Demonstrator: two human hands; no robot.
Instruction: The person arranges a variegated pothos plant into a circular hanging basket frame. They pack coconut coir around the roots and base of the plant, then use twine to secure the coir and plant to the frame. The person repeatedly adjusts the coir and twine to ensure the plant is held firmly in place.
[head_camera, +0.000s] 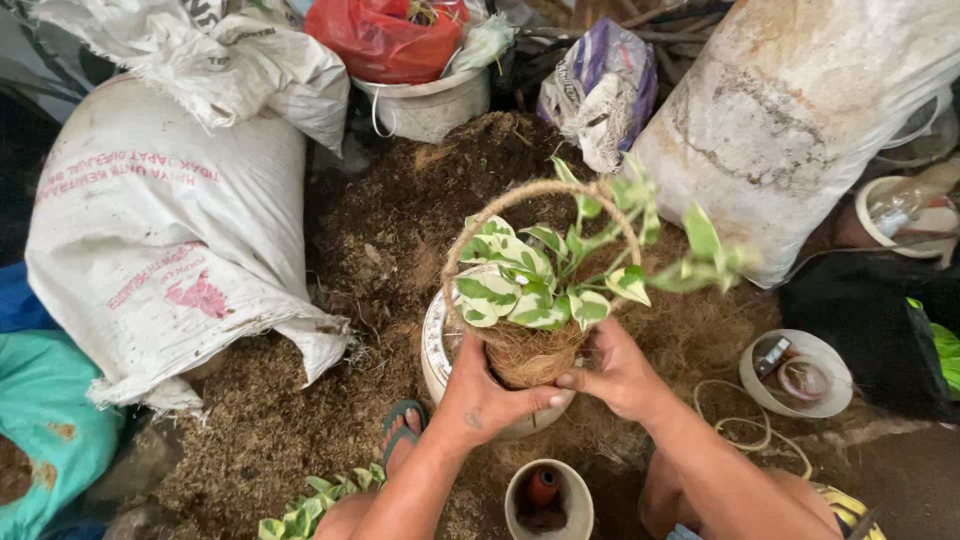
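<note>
Both hands, left (480, 400) and right (620, 375), clasp the fibre ball (530, 355) of a leafy plant (540, 280) over a white pot (437, 350) mid-scene; it looks light, crumbly, best cupped underneath, not by its rope hoop (500, 205).

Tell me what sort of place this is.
Probably a backyard potting spot or small plant nursery: a heap of loose brown soil covers the ground, big white woven sacks lie around it, and both hands hold a variegated green-and-white plant in a coconut-fibre basket.
</note>
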